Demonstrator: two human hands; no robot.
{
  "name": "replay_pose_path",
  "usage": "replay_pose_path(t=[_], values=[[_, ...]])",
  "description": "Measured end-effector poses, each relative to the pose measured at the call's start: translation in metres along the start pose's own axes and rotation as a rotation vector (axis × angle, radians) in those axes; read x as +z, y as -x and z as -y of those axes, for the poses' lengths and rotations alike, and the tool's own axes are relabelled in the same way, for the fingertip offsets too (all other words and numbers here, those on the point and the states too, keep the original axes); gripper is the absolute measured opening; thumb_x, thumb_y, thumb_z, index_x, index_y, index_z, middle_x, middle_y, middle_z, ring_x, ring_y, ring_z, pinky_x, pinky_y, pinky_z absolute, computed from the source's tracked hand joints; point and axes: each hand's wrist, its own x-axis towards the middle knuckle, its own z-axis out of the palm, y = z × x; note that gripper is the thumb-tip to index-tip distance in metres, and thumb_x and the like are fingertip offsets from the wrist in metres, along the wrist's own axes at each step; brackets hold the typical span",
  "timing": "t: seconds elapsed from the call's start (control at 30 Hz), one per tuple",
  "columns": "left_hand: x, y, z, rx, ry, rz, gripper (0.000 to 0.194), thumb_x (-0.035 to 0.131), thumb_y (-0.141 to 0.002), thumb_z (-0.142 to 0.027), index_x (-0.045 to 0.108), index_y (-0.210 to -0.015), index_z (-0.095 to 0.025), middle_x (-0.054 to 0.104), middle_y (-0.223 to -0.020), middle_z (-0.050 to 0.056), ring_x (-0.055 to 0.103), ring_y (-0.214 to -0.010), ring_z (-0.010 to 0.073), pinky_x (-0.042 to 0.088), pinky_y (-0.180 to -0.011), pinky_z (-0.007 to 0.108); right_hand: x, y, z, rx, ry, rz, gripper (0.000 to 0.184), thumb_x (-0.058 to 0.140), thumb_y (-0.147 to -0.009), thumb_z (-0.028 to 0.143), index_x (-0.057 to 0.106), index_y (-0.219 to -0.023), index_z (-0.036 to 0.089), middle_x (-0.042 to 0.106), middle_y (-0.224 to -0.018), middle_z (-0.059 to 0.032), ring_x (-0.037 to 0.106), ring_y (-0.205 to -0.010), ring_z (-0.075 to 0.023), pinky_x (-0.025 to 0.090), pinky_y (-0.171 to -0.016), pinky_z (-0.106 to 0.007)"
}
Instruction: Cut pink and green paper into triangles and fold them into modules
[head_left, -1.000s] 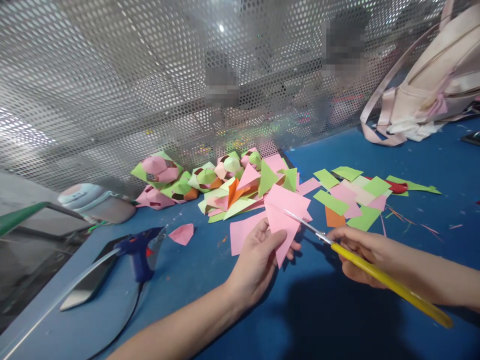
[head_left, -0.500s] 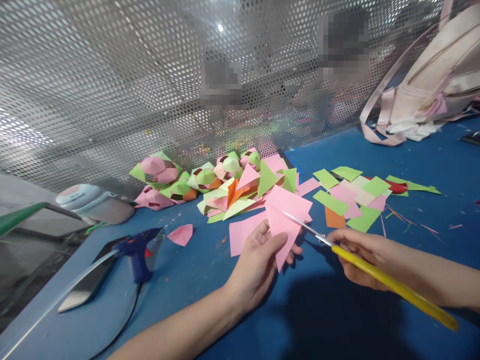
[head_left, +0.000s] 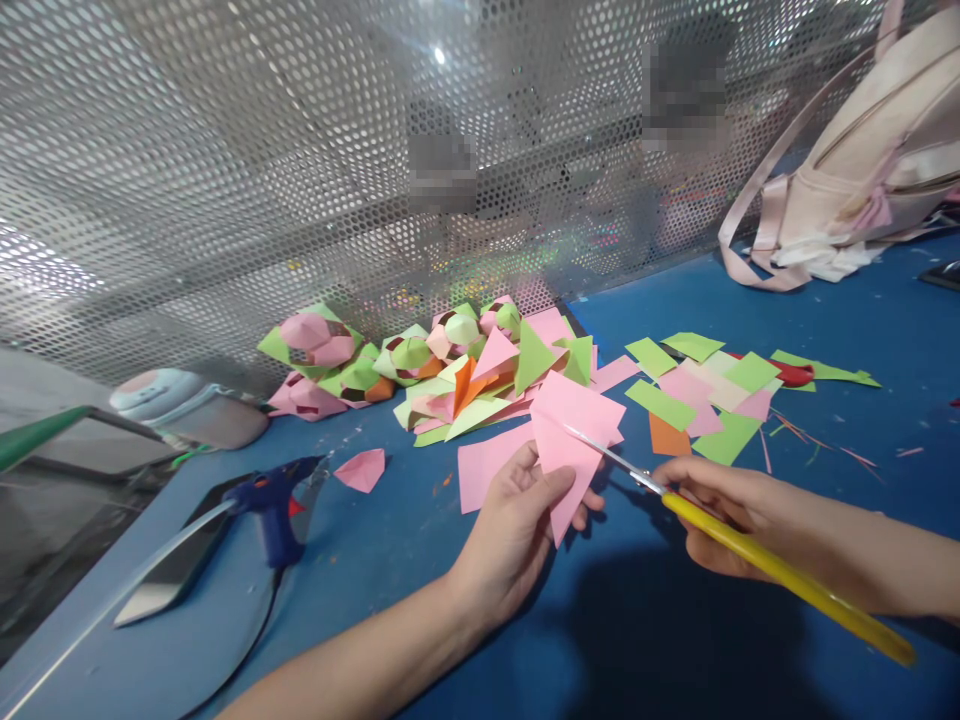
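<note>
Between the thumb and fingers of my left hand [head_left: 517,520] is a pink piece of paper [head_left: 566,410], its narrow corner pointing down. My right hand [head_left: 731,515] grips a pair of scissors with yellow handles [head_left: 780,570]. The metal blades lie across the paper from its right side, with the tips near its middle; the lower blade is hidden behind it. Under the left hand's side lies a flat pink sheet [head_left: 480,470]. Beyond it is a heap of pink, green and orange paper pieces [head_left: 480,390].
A blue glue gun [head_left: 281,510] with a clear glue stick rests at the left over a dark flat device [head_left: 172,570]. Folded paper shapes [head_left: 315,340] stand along the perforated metal panel [head_left: 300,180]. Cut paper rectangles [head_left: 697,395] lie right. A pink bag [head_left: 862,170] sits far right.
Hardly anything differs. The pink paper and the yellow handles have shifted very slightly downward; both hands keep their hold.
</note>
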Motion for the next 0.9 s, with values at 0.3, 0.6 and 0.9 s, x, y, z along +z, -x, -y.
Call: replay_pose_path(t=[0.3,0.6,0.9], values=[[0.000,0.001,0.000,0.000,0.021,-0.018,0.019,0.064,-0.083,-0.014,0.056,-0.101,-0.012,0.067,-0.081,0.005,0.064,-0.061,0.0099,0.048,-0.051,0.016,0.006,0.000,0.004,0.074,0.046,-0.058,0.023,0.071,-0.074,0.035,0.059,-0.089,0.022,0.041,-0.059,0.0076,0.028,-0.045,-0.0043,0.023,-0.033,-0.013],[-0.001,0.000,0.000,-0.037,0.014,-0.012,0.018,0.063,-0.084,-0.014,0.056,-0.101,-0.011,0.067,-0.082,0.006,0.063,-0.059,0.0092,0.049,-0.051,0.016,0.008,-0.001,0.005,0.082,0.152,-0.092,0.028,0.071,-0.071,0.028,0.058,-0.095,0.023,0.037,-0.061,0.0083,0.032,-0.049,-0.0035,0.019,-0.035,-0.011],[0.001,0.006,0.005,-0.079,0.024,0.061,0.021,0.062,-0.085,-0.014,0.056,-0.104,-0.011,0.067,-0.082,0.007,0.064,-0.059,0.0108,0.049,-0.050,0.017,0.014,0.003,0.008,0.071,0.061,-0.087,0.020,0.072,-0.068,0.026,0.057,-0.081,0.022,0.037,-0.060,0.0079,0.031,-0.051,-0.0055,0.035,-0.046,-0.015]])
